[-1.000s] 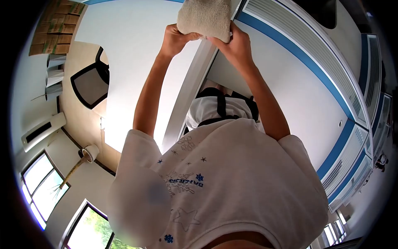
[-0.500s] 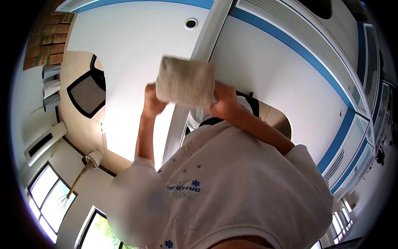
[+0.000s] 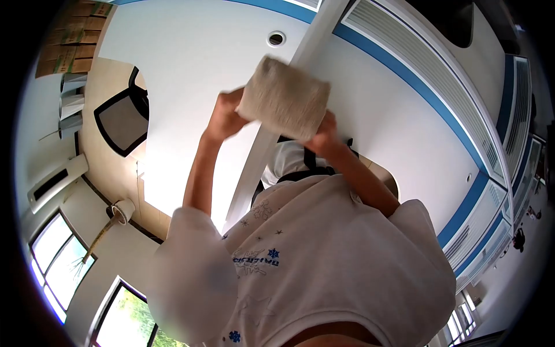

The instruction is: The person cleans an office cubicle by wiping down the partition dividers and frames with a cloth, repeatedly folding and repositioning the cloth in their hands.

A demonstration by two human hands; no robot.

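A beige, boxy bundle (image 3: 284, 99) with a woven, cloth-like surface is held up in front of my chest, over the white desk (image 3: 191, 52). It is tilted, its right side lower in the view, and slightly blurred. My left hand (image 3: 227, 114) grips its left edge, with the fingers partly hidden behind it. At the lower right corner, my right hand (image 3: 324, 136) is closed on the bundle, with most fingers out of sight. I cannot tell whether it is folded cloth or a covered box.
A white divider rail (image 3: 254, 153) with blue-edged panels runs between two desk tops. A round cable hole (image 3: 276, 39) is in the left one. Beyond the desk are a black-framed chair (image 3: 122, 121), stacked cardboard boxes (image 3: 72, 37) and a potted plant (image 3: 122, 211).
Both hands have carried the bundle to the right in the view, and it has turned clockwise. The head view has shifted slightly. Both hands keep their grip.
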